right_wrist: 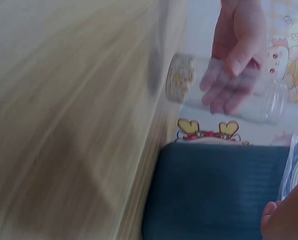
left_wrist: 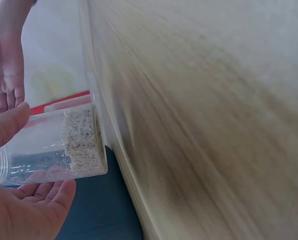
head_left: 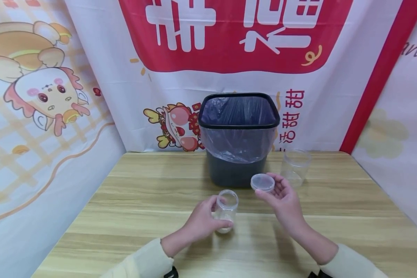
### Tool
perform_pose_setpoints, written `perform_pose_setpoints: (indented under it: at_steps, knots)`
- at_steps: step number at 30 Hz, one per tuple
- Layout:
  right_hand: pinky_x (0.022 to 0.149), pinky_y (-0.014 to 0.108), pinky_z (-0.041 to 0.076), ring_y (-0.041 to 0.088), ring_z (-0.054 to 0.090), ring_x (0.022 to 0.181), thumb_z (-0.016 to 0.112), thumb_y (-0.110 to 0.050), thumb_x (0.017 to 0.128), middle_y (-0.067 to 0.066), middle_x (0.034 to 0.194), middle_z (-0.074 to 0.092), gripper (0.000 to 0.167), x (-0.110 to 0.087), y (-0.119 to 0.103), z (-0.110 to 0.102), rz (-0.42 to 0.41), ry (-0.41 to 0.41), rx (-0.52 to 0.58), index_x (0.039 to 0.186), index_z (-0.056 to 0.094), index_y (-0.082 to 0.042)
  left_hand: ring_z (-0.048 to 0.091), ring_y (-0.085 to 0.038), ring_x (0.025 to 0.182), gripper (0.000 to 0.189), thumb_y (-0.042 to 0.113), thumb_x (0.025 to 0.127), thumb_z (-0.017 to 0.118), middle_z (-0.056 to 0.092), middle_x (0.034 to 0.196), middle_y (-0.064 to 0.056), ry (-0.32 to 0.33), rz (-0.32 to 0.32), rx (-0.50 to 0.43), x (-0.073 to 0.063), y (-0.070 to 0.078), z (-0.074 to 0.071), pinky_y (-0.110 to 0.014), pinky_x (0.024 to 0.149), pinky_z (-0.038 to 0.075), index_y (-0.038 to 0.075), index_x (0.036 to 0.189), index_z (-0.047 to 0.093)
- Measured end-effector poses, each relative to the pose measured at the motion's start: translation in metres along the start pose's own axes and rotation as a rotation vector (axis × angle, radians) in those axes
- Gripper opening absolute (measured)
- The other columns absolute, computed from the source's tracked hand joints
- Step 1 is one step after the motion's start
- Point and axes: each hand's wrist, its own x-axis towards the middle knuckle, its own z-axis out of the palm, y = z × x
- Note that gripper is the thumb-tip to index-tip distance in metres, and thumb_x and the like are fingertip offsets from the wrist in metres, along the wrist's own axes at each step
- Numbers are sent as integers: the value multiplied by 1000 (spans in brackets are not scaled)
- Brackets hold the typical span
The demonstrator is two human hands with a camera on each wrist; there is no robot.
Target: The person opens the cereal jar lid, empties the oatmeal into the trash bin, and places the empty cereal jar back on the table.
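My left hand (head_left: 200,219) grips a clear plastic jar (head_left: 226,208) around its side, thumb toward me and fingers behind. The jar is upright, its mouth uncovered. Pale, coarse flakes (left_wrist: 83,140) fill its bottom part in the left wrist view, with a few bits clinging to the wall above. To the right and a little farther off, my right hand (head_left: 287,200) holds a round clear lid (head_left: 262,182) by its edge, between thumb and fingers. The lid is held level, apart from the jar. In the right wrist view the jar (right_wrist: 261,102) shows across from the right hand.
A dark trash bin (head_left: 238,126) lined with a clear bag stands at the back of the wooden table (head_left: 153,216), just beyond both hands. Right of it, behind the right hand, stands a second clear container (head_left: 297,164). Printed cloths (head_left: 100,46) hang around the table.
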Motion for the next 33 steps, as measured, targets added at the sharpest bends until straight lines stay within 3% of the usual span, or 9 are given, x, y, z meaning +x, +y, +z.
perform_pose_setpoints:
  at_steps: [10,17,24,33]
  knots:
    - [89,14,44,8,57,102,75,-6,85,6,114,61,50,11,-1,-32,-122,32,-238,128,50,3,59,-24,98,55,25,67,90,63,109,-1,0,-35,2,0,-2,0,-42,85,50,12,113,62]
    - [86,13,45,5,58,97,76,-2,82,-4,109,63,50,21,2,-53,-185,58,-308,126,53,5,58,-24,98,55,27,67,90,62,109,-2,-17,-56,2,3,-4,-1,-42,85,49,13,112,62]
    - [84,10,44,0,55,97,79,-12,82,4,110,61,55,27,5,-71,-154,56,-443,129,53,3,59,-28,105,53,24,68,90,61,115,-4,-33,-81,-27,4,-5,-2,-43,90,50,13,112,61]
    - [82,12,44,5,52,98,79,-28,83,15,118,60,61,32,5,-89,-100,21,-620,130,53,1,60,-31,107,59,20,67,90,63,115,-8,-35,-105,-36,5,-7,-1,-45,91,50,8,116,59]
